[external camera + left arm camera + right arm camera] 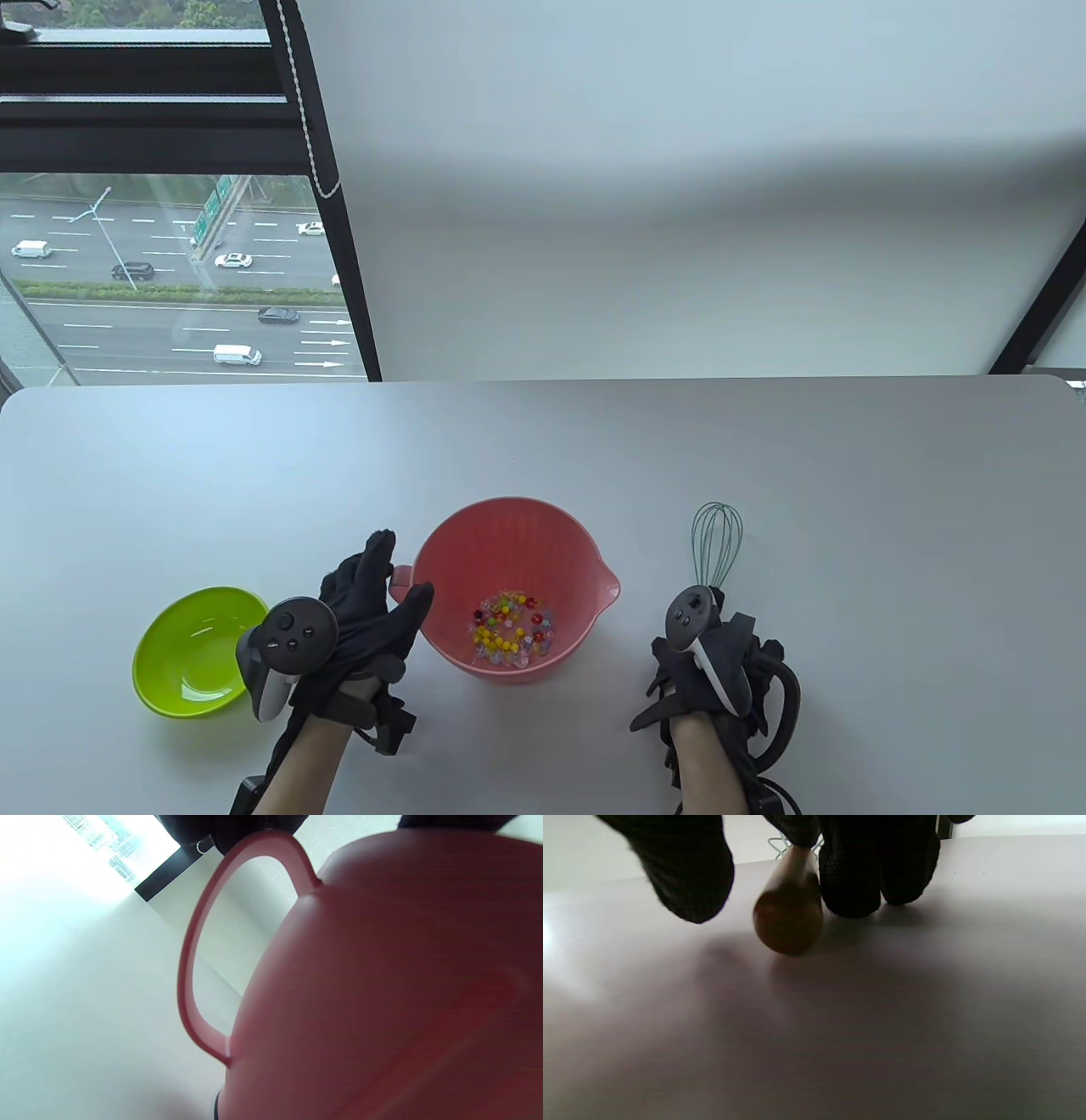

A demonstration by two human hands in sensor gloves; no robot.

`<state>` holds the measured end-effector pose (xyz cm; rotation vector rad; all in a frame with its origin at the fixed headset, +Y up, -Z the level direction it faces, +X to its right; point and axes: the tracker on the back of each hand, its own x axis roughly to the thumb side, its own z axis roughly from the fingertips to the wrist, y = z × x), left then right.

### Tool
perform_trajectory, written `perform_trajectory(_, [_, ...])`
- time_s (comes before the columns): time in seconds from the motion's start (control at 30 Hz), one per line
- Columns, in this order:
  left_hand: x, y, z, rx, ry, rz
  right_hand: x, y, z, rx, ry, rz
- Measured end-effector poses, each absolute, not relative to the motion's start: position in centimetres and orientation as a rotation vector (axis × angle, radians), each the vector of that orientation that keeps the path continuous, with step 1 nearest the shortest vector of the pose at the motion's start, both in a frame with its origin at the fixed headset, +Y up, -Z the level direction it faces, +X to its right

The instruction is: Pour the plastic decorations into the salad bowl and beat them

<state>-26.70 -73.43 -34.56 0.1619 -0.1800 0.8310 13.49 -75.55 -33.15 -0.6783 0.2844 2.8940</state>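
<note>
The pink salad bowl (450,552) stands at the table's front middle, with several colourful plastic decorations (509,630) on its bottom. My left hand (386,590) lies with straight fingers against the bowl's left side by its loop handle (191,963). The bowl wall (382,984) fills the left wrist view. A whisk (717,539) with teal wires lies to the right of the bowl. My right hand (700,671) arches over its wooden handle (788,921). The fingers (857,878) touch the table beside the handle, and the thumb (687,870) hangs apart on the other side.
A lime-green bowl (199,652) with nothing visible inside sits left of my left hand. The table's far edge (543,382) runs along a window and a white wall.
</note>
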Motion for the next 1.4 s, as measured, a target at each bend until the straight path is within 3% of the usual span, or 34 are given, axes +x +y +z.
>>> perform_trajectory(0.43, [-26.5,-74.5,-35.0,0.093,-0.178,1.004,13.6,-75.6,-33.3,-0.659,0.281,2.863])
perform_trajectory(0.7, [-26.7,-73.8,-34.6,0.231,-0.130,1.057,13.7,-74.5,-32.7,-0.568,-0.066,2.720])
perform_trajectory(1.0, [-27.6,-75.0,-34.7,0.159,-0.197,1.157,12.9,-72.3,-30.8,-0.228,-0.609,2.473])
perform_trajectory(1.2, [-27.7,-75.2,-34.6,0.190,-0.207,1.100,11.7,-70.4,-28.9,-0.004,-0.839,2.264])
perform_trajectory(1.4, [-27.6,-75.1,-34.4,0.187,-0.211,1.098,9.7,-70.1,-28.4,0.155,-0.878,2.244])
